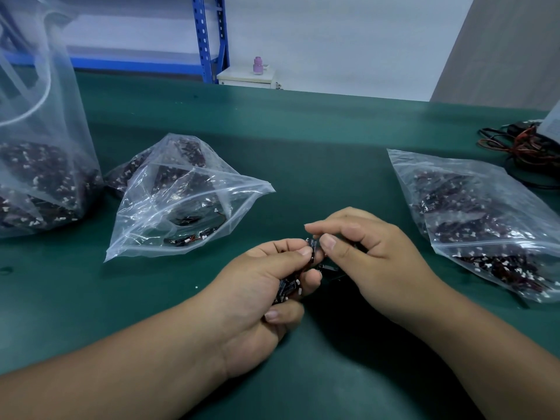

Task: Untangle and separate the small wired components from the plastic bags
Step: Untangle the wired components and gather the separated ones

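The left hand [260, 298] cupped a clump of wired components [289, 287]; just beside it, the right hand [363, 253] pinched one component [313, 244] above the bench [318, 153].

**Deep Green, Clear Plastic, Speckled Black**

The table mat [303, 140] is deep teal-green. The clear plastic bags [188, 189] show dark maroon-black contents flecked with white. The wired components [288, 288] are black with white tips. The loose wires [524, 147] are red and black. The shelf rack [209, 40] is blue, the bottle [258, 65] pale pink, the cabinet [247, 77] off-white.
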Demonstrator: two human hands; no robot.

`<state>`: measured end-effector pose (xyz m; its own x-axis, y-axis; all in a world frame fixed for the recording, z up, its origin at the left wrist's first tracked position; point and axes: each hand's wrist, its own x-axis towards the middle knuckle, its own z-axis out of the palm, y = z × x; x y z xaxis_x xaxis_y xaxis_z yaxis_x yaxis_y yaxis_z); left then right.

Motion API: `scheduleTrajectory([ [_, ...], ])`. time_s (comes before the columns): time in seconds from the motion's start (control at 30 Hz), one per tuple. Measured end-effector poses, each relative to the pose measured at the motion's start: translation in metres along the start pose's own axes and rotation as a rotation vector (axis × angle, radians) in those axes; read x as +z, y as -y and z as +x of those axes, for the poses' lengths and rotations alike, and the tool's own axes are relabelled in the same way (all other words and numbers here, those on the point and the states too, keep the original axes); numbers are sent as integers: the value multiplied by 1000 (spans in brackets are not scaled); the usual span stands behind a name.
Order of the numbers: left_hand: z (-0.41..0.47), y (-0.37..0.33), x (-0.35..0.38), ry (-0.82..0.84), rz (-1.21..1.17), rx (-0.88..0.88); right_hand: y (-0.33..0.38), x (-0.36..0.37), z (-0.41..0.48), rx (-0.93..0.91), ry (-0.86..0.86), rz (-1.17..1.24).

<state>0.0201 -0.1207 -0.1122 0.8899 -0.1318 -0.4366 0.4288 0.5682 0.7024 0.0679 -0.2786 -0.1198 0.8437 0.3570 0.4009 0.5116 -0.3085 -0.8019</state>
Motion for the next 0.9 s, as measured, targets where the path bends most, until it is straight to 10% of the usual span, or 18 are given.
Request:
scheduleTrajectory([
  [0.9, 0, -3, 1, -36, -46, -39, 0, -5, 6, 138, -241, 173],
])
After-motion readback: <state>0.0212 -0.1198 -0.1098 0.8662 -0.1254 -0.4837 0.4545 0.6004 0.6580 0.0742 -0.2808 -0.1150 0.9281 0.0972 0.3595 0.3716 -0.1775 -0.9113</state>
